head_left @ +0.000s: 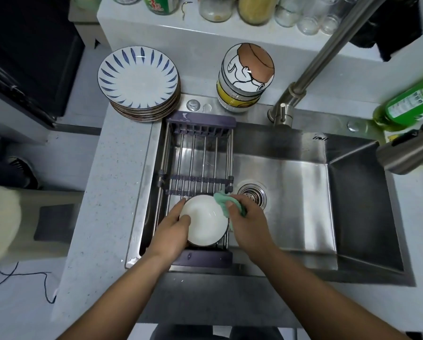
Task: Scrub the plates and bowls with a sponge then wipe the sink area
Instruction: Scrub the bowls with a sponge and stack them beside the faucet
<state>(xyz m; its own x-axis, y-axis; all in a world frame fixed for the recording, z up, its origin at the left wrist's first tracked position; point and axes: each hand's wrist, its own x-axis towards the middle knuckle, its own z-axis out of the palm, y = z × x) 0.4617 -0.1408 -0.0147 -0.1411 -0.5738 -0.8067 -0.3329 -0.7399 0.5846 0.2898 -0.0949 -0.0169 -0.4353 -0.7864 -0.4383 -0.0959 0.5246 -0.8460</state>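
A white bowl (205, 220) sits over the near end of the purple sink rack (198, 153). My left hand (173, 229) grips the bowl's left rim, thumb inside it. My right hand (247, 217) holds a green cloth sponge (224, 201) bunched against the bowl's right rim. A stack of blue-striped plates (138, 77) stands on the counter behind the rack. Several stacked cartoon bowls (246, 77) lie tilted on the sink's back ledge.
The steel sink (291, 192) has a drain strainer (253, 193) just right of my right hand. A tall faucet (328, 55) rises from the back ledge, its spray head (406, 153) at right. A green detergent bottle (411, 104) stands at far right. Jars line the back shelf.
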